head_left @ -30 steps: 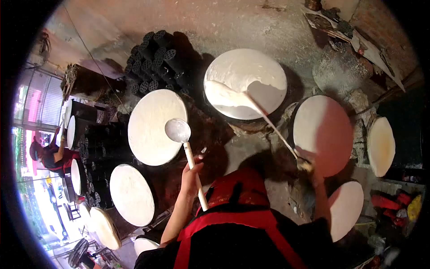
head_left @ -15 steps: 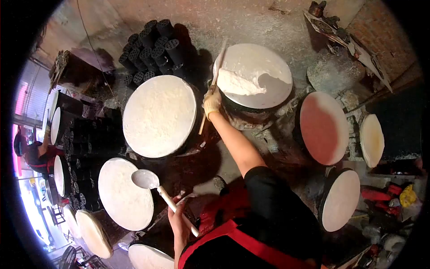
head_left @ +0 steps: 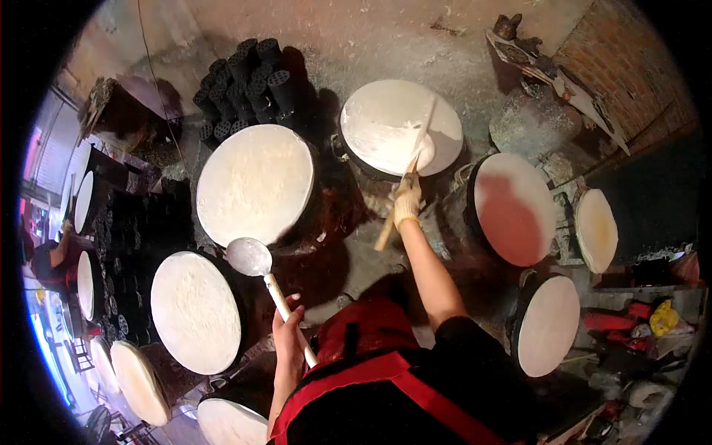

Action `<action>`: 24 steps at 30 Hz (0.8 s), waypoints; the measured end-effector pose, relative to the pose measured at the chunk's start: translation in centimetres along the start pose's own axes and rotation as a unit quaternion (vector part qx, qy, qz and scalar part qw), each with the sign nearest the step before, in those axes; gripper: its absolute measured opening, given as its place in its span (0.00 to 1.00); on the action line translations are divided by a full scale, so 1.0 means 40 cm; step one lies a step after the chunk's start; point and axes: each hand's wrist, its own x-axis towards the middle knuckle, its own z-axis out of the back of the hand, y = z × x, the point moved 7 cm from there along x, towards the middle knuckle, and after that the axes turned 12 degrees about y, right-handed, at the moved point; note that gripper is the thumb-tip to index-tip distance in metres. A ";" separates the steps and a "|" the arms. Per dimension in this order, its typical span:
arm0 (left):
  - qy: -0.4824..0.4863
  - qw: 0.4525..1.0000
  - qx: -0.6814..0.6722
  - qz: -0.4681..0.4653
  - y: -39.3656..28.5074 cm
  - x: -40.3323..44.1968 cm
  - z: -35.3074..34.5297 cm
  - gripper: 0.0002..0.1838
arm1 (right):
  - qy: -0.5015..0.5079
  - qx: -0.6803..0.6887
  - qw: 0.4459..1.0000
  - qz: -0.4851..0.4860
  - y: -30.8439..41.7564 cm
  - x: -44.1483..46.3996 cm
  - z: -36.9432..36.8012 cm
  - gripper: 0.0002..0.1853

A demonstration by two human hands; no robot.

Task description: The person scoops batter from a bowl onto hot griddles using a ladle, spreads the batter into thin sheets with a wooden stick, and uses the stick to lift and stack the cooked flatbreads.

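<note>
My left hand (head_left: 288,335) is closed around the pale handle of a metal ladle (head_left: 250,257), whose white-smeared bowl is raised between two round griddles. My right hand (head_left: 406,200), in a pale knitted glove with a dark patch, grips a long wooden stick (head_left: 385,232). The stick's far end lies over the back griddle (head_left: 363,111), where white batter (head_left: 374,139) coats much of the surface and a small mound (head_left: 425,152) sits beside the stick. A large griddle (head_left: 256,182) covered in white stands left of it, with another white-covered griddle (head_left: 196,311) nearer me.
Black honeycomb briquettes (head_left: 252,85) are stacked against the wall. On the right stand a griddle with a reddish patch (head_left: 508,222), a yellowish round (head_left: 595,230) and a pale round griddle (head_left: 549,326). Another person (head_left: 53,256) works at the far left.
My right hand has swung the stick rightward across the back griddle, and the batter there is now spread wider and thinner. The ladle has risen away from the near left griddle.
</note>
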 end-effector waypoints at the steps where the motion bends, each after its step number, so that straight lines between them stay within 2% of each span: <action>1: -0.002 1.000 -0.006 0.000 -0.001 -0.004 -0.004 0.18 | 0.000 0.038 0.999 -0.003 0.023 -0.029 -0.042 0.10; 3: -0.007 1.000 -0.014 0.000 0.011 -0.022 0.002 0.17 | 0.079 0.096 0.992 0.012 -0.038 0.041 -0.141 0.07; 5: -0.010 1.000 -0.025 -0.006 0.047 -0.021 0.033 0.17 | 0.200 0.113 0.973 -0.022 -0.098 0.071 -0.257 0.08; 7: -0.023 1.000 -0.015 -0.003 0.042 -0.035 0.023 0.17 | 0.230 0.000 0.973 -0.018 -0.151 0.091 -0.330 0.11; 9: -0.021 1.000 0.003 0.007 0.051 -0.034 0.029 0.17 | 0.194 0.018 0.979 -0.065 -0.159 0.065 -0.325 0.16; 10: -0.025 1.000 0.015 0.000 0.058 -0.026 0.035 0.17 | 0.153 -0.088 0.982 -0.062 -0.175 0.080 -0.290 0.21; 11: -0.029 0.999 0.026 -0.006 0.055 -0.027 0.032 0.17 | 0.154 -0.091 0.982 -0.068 -0.181 0.072 -0.256 0.22; 13: -0.020 1.000 0.019 0.000 0.037 -0.025 -0.001 0.16 | 0.241 0.096 0.965 -0.046 -0.155 0.010 -0.177 0.20; 15: -0.014 0.999 0.019 0.024 0.036 -0.025 -0.019 0.16 | 0.123 -0.077 0.989 -0.021 -0.110 -0.034 -0.063 0.19; 17: -0.010 1.000 0.016 0.008 0.032 -0.015 -0.036 0.16 | 0.117 -0.181 0.976 0.024 -0.032 -0.065 0.018 0.21; 19: 0.013 1.000 0.015 0.012 0.032 -0.008 -0.047 0.16 | 0.106 -0.138 0.984 0.039 -0.023 0.005 0.102 0.21; 20: 0.016 1.000 0.025 0.008 0.022 -0.010 -0.059 0.16 | 0.068 0.001 0.994 -0.087 -0.002 -0.007 0.101 0.19; 23: 0.022 0.999 0.043 0.015 0.003 -0.009 -0.103 0.15 | 0.122 0.115 0.986 -0.014 0.054 -0.047 0.004 0.16; 24: 0.025 0.998 0.062 0.005 0.008 0.003 -0.115 0.15 | 0.138 0.081 0.985 -0.069 0.059 -0.090 -0.035 0.12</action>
